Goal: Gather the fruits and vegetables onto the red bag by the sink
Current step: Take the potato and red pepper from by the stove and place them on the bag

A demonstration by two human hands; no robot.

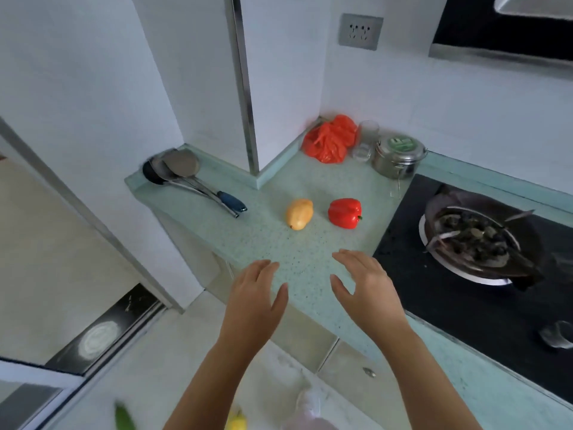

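A yellow mango [299, 214] and a red bell pepper [345, 212] lie side by side on the pale green speckled counter [263, 240]. A crumpled red plastic bag [330, 139] sits in the back corner against the wall. My left hand [255, 301] and my right hand [364, 285] hover over the counter's front edge, both empty with fingers spread, a hand's length short of the mango and pepper. At the bottom edge, blurred, a green vegetable [125, 418] and something yellow [237, 422] show near the floor.
Ladles and spatulas [186, 173] lie at the counter's left end. A glass [366, 141] and a steel lidded pot [398, 156] stand beside the bag. A wok of food [477, 240] sits on the black stove at right. No sink is in view.
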